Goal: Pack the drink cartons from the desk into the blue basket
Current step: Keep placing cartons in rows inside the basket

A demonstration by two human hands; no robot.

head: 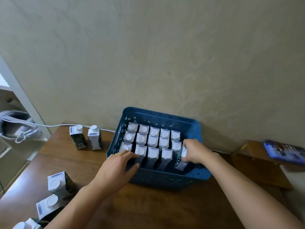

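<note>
The blue basket (166,178) stands on the wooden desk against the wall, holding several upright white-capped drink cartons (152,141) in three rows. My right hand (194,150) grips a tilted carton (181,160) at the basket's front right corner, partly down inside. My left hand (115,167) rests over the front left rim, fingers touching the cartons in the front row there. Two cartons (85,137) stand on the desk left of the basket. Three more cartons (57,183) stand at the desk's near left edge.
A white cable (54,125) runs along the desk's back edge to a grey headset (14,124) on a shelf at left. A lower wooden surface (257,162) at right carries a blue-cased device (285,152). The wall is right behind the basket.
</note>
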